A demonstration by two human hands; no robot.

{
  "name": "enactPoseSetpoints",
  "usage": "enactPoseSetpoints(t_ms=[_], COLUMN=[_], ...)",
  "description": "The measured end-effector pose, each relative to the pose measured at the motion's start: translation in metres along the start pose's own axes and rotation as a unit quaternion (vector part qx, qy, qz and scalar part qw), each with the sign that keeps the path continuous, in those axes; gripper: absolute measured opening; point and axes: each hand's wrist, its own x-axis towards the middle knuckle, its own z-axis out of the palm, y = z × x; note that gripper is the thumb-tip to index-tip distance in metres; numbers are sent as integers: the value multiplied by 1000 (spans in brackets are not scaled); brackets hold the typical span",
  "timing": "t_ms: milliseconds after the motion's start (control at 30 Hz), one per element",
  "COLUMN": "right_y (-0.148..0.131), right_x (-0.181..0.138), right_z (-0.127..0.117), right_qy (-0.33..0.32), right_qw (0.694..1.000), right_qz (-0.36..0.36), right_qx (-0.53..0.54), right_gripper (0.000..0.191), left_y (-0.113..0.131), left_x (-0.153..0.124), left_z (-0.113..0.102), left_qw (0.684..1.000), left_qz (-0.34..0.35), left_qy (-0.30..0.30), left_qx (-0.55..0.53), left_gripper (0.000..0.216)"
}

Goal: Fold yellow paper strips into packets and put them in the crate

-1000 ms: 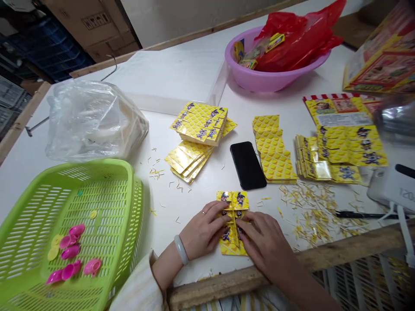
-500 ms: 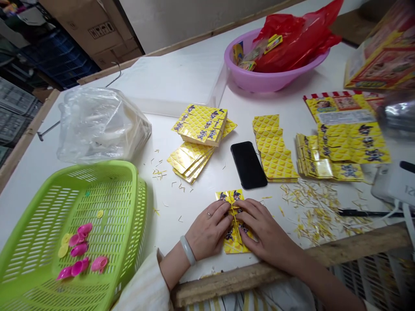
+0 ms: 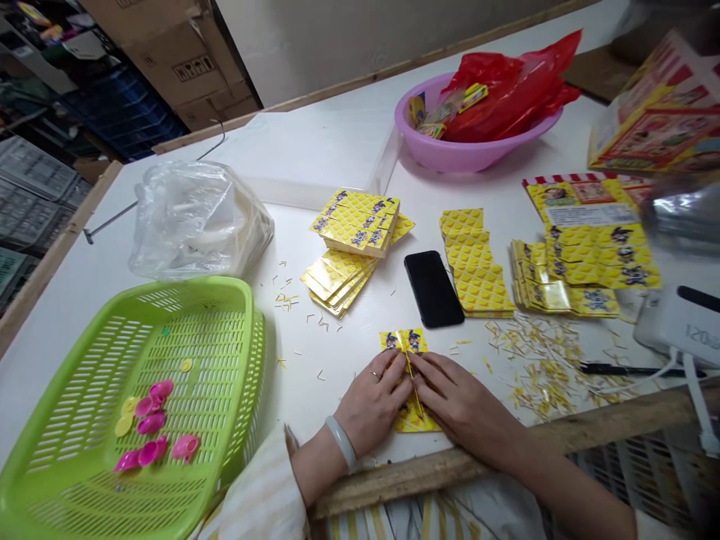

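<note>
A yellow printed card (image 3: 417,422) lies on the table near its front edge, with a crease standing up as a ridge along its middle. My left hand (image 3: 378,395), with a ring and a pale bangle, presses its bent fingers on the card's left half. On the other half sits my right hand (image 3: 458,401), its fingers closed against the ridge from the right. Both hands hide much of the card. Just beyond it are a black phone (image 3: 434,289), a strip-like stack of yellow cards (image 3: 478,262) and a thicker stack of printed cards (image 3: 358,220).
A green basket (image 3: 256,360) with small pink and yellow pieces stands left, a clear plastic bag (image 3: 196,217) behind it. Paper scraps (image 3: 543,367), a pen (image 3: 619,370) and a white device (image 3: 694,322) lie right. A purple basin (image 3: 466,154) holds a red bag (image 3: 511,94).
The view has shifted slightly. My right hand's fingers have drawn closer together against the card's ridge, which stands more sharply; my left hand stays on the card.
</note>
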Motion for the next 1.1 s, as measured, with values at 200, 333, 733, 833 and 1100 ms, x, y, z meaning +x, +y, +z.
enactPoseSetpoints(t_ms=[200,333,733,833,1100], right_y=[10,4,15,11,15], right_x=[-3,-6,-7,-6,-2], right_z=[-2,-1,0,-1,7], right_qy=[22,10,0,1,66], right_qw=[991,996,979,984,968], right_qz=[54,31,73,62,94], right_qx=[122,86,191,167,222], right_gripper=[21,23,21,24,19], left_y=[-2,-3,0,6,0], left_x=[-3,-4,-4,-3,-3], left_z=[4,3,3,3,3], left_qw=[998,996,997,997,994], left_qz=[11,-4,-42,-53,-61], left_qy=[60,82,64,54,86], left_qx=[0,-15,-23,-4,-37], left_gripper=[19,20,13,12,19])
